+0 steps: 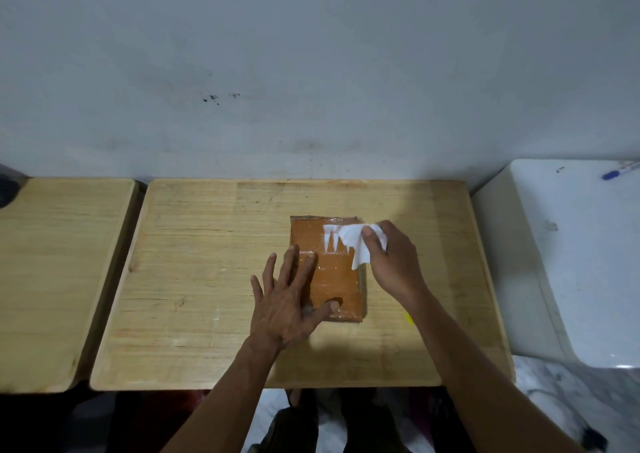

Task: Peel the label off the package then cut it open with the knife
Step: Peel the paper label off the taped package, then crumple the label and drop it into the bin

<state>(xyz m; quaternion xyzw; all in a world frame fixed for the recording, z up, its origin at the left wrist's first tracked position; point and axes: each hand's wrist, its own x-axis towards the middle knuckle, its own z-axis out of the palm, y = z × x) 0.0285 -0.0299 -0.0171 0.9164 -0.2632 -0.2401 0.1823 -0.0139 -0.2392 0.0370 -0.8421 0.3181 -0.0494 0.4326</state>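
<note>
Flat on the light wooden table (207,262), a little right of centre, lies the flat brown cardboard package wrapped in clear tape (337,279), long side running away from the person; the left hand (287,300) is spread wide, fingers splayed and holding nothing, palm pressing on the package's left edge with the thumb laid across its near end; over on the far right corner, the right hand (389,258) is closed in a pinch, thumb and fingers gripping the white paper label (356,244); that label is partly lifted, its free flap curling up and hanging down beside the hand, while jagged white strips of it cling to the brown surface near the far edge; a small yellow object (409,318) peeks out from behind the right forearm, on the table just right of the package, too hidden to identify; a second wooden table (52,262) stands just beside the first on the left, with a narrow gap between; to the right sits a white rounded surface (554,262) with a blue pen (620,171) resting at its far end; a pale wall (311,54) rises behind everything.
</note>
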